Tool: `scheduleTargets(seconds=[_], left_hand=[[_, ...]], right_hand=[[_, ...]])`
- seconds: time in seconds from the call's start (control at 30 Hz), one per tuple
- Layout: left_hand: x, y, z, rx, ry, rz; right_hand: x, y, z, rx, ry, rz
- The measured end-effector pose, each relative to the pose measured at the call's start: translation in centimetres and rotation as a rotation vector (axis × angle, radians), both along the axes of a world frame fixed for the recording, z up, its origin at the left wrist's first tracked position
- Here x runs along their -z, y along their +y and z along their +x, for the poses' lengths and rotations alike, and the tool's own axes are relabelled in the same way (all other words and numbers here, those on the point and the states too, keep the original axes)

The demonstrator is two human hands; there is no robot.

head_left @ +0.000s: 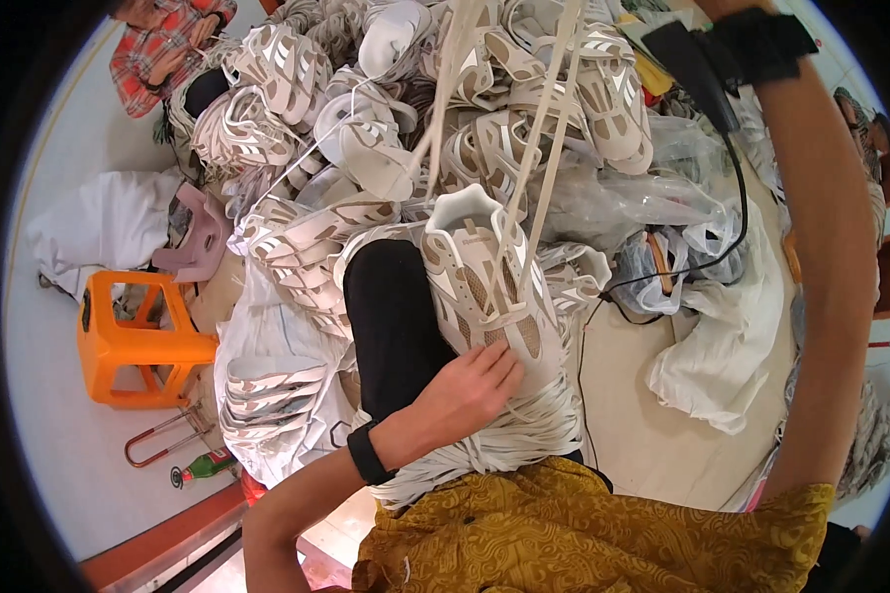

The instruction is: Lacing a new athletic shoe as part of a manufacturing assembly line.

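1. Now touching the shoe (472,262) at its toe with the left hand (465,392), clearly the nearer one.
2. Bunched together at the left fingers and pressed on the toe; impossible to tell whether also pinching lace.
3. Running lengthwise away from those fingers, straight ahead with a slight lean left, toe nearest and collar farthest.
4. Strung with pale laces (457,40), drawn up ahead of the fingers and out past the top edge.
5. Raised well ahead and to the right with the right hand (737,6), mostly cut off; no telling the state of its fingers.
6. Bordered left of the fingers by a black-clad knee (391,326), behind by pale cords (494,440).
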State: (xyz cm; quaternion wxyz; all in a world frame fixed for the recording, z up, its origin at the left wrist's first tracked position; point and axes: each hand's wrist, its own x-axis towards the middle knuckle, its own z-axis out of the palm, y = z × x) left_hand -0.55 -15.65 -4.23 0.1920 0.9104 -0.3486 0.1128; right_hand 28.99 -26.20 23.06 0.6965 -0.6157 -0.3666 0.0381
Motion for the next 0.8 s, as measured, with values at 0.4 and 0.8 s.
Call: scheduleTargets(seconds=[0.4, 0.8], left_hand=[[0.8, 1.7, 3.5, -0.201, 0.123, -0.040], [0.6, 0.8, 5.2, -0.149, -0.173, 0.216]], right_hand=[[1.2, -1.3, -4.4, 0.000, -0.094, -0.028], [4.5, -2.3, -4.4, -0.081, 0.000, -0.049]])
